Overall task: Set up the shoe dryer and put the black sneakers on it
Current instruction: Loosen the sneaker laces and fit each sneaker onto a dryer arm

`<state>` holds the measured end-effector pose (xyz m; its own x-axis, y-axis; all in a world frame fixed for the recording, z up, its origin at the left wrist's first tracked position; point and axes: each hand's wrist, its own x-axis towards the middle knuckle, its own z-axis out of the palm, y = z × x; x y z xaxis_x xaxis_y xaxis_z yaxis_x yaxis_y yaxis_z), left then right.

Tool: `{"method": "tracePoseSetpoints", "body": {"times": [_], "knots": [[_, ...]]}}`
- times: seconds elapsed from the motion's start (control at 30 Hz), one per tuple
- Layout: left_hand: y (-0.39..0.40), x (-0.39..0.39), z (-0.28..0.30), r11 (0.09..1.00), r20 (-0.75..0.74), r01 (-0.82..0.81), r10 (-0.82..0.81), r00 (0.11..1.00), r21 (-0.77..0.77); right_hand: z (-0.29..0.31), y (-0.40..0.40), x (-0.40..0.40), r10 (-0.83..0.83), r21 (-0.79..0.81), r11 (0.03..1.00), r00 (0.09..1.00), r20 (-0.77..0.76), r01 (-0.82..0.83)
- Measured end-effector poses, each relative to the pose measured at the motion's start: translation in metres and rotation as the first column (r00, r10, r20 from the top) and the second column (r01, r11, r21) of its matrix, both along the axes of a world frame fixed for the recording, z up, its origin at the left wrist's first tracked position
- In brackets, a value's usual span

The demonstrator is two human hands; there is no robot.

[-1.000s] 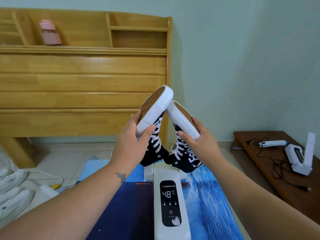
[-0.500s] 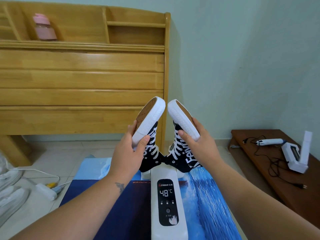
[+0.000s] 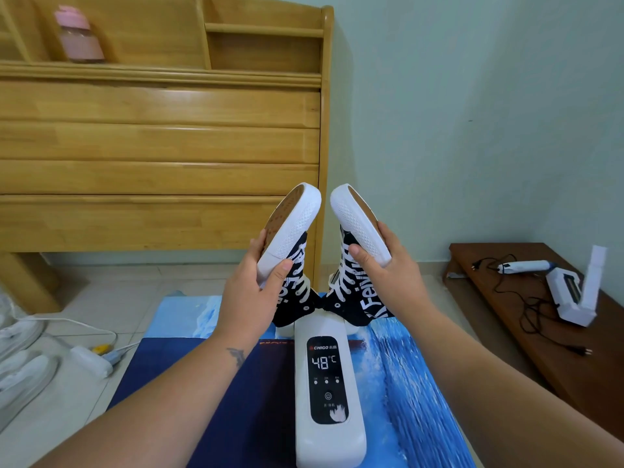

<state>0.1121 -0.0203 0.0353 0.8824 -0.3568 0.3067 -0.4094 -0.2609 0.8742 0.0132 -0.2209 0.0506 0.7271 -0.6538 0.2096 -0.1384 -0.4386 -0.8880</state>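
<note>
Left of the shoe dryer (image 3: 329, 386), white sneakers (image 3: 23, 376) lie on the tiled floor beside a white power strip (image 3: 90, 360) with its cable. Behind the dryer and to its left stands a wooden headboard (image 3: 158, 140), with a pink bottle (image 3: 80, 37) on its shelf. Just above the dryer's far end, my left hand (image 3: 251, 292) grips the left black sneaker (image 3: 291, 261) by its white sole, thumb on the near edge and fingers curled behind. The shoe points toe-up, its opening down at the dryer's far end, though I cannot tell how far it sits on. The dryer itself lies on a blue mat (image 3: 209, 393), its dark panel reading 48°C. My right hand (image 3: 388, 275) clamps the right black sneaker (image 3: 358, 265) the same way, toe tilted up and white lettering along its side; the two shoes lean apart at the soles and nearly meet at the bottom. Right of the dryer, a brown low table (image 3: 540, 332) carries a second white device (image 3: 574, 292) and a loose black cord (image 3: 533, 305).
</note>
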Motion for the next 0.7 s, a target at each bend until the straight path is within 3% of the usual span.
{"method": "tracePoseSetpoints", "body": {"times": [0.43, 0.7], "knots": [[-0.0017, -0.0007, -0.0084, 0.999, -0.057, -0.011, 0.008, 0.998, -0.045, -0.0049, 0.0025, -0.0026, -0.004, 0.051, 0.999, 1.0, 0.029, 0.003], [0.0043, 0.0031, -0.0017, 0.996, -0.082, 0.094, -0.093, 0.992, 0.004, 0.0045, 0.0019, -0.0032, 0.054, 0.047, 0.998, 0.998, -0.032, -0.052]]}}
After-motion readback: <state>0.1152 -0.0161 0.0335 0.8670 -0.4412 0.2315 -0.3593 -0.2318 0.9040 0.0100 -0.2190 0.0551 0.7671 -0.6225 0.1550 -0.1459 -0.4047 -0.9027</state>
